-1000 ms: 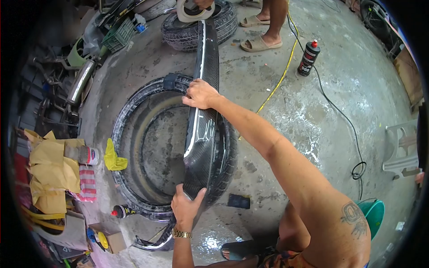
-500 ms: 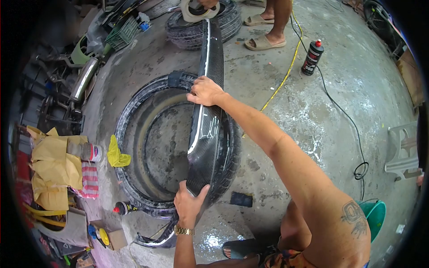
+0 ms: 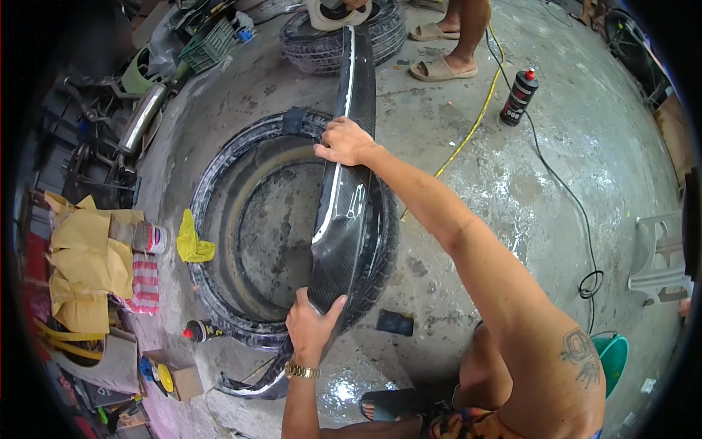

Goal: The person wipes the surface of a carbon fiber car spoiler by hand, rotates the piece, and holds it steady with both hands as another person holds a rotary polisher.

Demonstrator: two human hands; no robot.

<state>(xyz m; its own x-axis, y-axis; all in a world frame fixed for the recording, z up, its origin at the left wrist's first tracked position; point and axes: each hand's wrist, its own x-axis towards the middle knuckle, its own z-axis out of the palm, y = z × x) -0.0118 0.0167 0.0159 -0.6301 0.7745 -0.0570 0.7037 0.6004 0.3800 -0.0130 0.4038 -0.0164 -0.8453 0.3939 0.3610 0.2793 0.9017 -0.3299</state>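
In the head view, a glossy carbon-weave panel (image 3: pixel 338 262) lies lengthwise across the right side of a tyre (image 3: pixel 210 175) on the floor; it looks light and stiff for its length, probably slick and easily scratched, so the edges seem the safest hold. The left hand (image 3: pixel 310 329) has its grip spread around the nearer part, thumb and fingers apart, while the right hand (image 3: pixel 349 143) wraps a narrower grip over the panel farther along.
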